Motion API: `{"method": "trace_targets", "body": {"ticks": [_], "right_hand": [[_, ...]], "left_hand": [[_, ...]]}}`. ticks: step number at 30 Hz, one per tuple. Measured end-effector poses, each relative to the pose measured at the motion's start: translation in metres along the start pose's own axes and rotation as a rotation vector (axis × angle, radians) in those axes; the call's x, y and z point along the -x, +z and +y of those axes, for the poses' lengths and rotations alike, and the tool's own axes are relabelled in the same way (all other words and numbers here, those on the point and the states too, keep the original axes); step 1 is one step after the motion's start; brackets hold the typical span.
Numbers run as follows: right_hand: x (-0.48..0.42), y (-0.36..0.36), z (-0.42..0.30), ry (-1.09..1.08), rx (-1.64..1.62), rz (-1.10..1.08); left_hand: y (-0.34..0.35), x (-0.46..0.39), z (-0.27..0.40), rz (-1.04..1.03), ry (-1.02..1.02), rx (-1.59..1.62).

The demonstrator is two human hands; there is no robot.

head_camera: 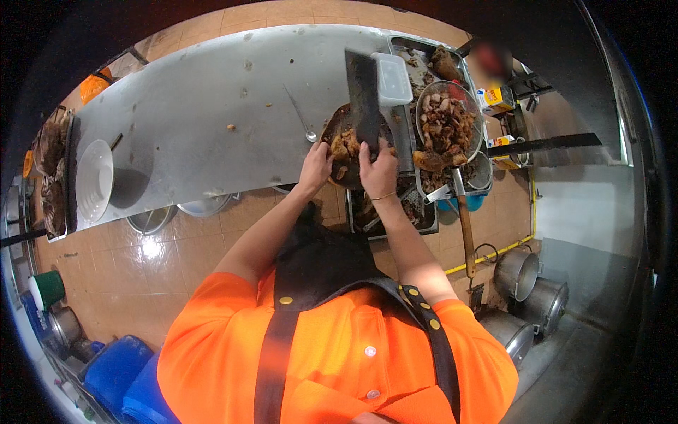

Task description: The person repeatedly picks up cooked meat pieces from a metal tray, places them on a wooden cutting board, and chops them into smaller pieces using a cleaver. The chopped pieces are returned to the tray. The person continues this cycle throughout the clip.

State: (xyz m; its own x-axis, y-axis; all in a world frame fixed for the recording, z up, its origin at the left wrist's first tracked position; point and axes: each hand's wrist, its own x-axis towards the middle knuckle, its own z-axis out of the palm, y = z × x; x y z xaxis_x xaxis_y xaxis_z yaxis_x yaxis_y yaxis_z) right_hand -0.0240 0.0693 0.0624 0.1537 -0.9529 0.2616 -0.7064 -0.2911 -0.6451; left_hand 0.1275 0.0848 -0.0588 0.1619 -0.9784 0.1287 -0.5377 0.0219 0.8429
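A round wooden chopping board (343, 179) lies at the near edge of the steel table (212, 100), with pieces of cooked meat (345, 146) on it. My left hand (317, 167) is at the board's left side, its fingertips against the meat; whether it grips a piece is hard to tell. My right hand (380, 172) is closed around the lower end of a broad cleaver (363, 90), whose dark blade points away from me; its handle is hidden by the hand. Right of the board, a strainer with a wooden handle (447, 122) holds a heap of chopped meat.
A metal tray (418, 45) with meat lies under the strainer, beside a translucent plastic container (393, 79). A spoon (310, 136) lies left of the board. Farther left stand a white bowl (94, 180) and a tray of large meat pieces (53, 206). Another tray (392, 233) sits below the table edge.
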Motion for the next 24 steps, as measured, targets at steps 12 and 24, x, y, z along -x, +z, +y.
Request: {"method": "trace_targets", "body": {"ticks": [12, 24], "right_hand": [[-0.015, -0.003, 0.021, 0.276, 0.216, -0.303], [0.039, -0.060, 0.172, 0.468, 0.241, -0.094]], "left_hand": [[-0.011, 0.019, 0.020, -0.145, -0.034, -0.117], [0.021, -0.050, 0.019, -0.103, 0.466, -0.251]]}}
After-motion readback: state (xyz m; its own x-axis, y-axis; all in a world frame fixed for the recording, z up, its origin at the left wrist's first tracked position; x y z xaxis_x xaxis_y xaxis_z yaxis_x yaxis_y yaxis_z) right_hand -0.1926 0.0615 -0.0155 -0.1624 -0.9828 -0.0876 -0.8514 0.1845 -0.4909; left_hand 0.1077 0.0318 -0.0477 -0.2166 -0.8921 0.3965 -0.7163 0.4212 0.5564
